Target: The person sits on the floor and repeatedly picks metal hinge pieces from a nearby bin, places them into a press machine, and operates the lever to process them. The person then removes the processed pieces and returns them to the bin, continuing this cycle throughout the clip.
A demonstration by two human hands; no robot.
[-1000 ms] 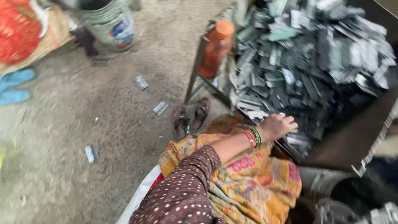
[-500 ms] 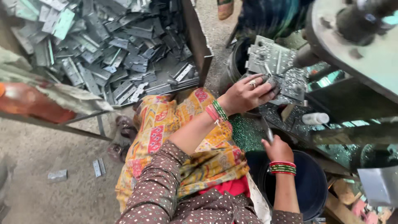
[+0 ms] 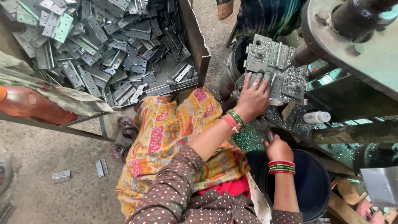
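We see the left hand [image 3: 253, 98] lying flat on the lower edge of a metal jig [image 3: 271, 66], fingers [image 3: 248, 79] spread and pressing down on it; a ring is on one finger, and it grips nothing that we can make out. Red and green bangles sit on this wrist. The right hand [image 3: 277, 148] is at five o'clock from the left one, near it, and it is clenched around a thin dark lever [image 3: 264, 127] that rises toward eleven o'clock. This wrist also has red and green bangles.

The jig is a grey plate with bolts and ridges, covered with shiny metal chips. At three o'clock from the left hand a small white bottle [image 3: 316, 117] lies on its side on the machine bed. At one o'clock a heavy machine arm [image 3: 352, 37] hangs over the jig. Directly under the right wrist, at six o'clock, stands a dark bucket [image 3: 311, 186].

At nine o'clock from the left hand we see our lap in yellow patterned cloth [image 3: 174, 137], and the sleeves are brown with dots. Further out, at ten o'clock, a big tray [image 3: 195, 37] holds a heap of grey hinges [image 3: 103, 45]. At eight o'clock a few hinges lie loose on the floor [image 3: 41, 166], well apart from the hands. An orange bottle [image 3: 29, 108] is at nine o'clock, at the picture's edge.
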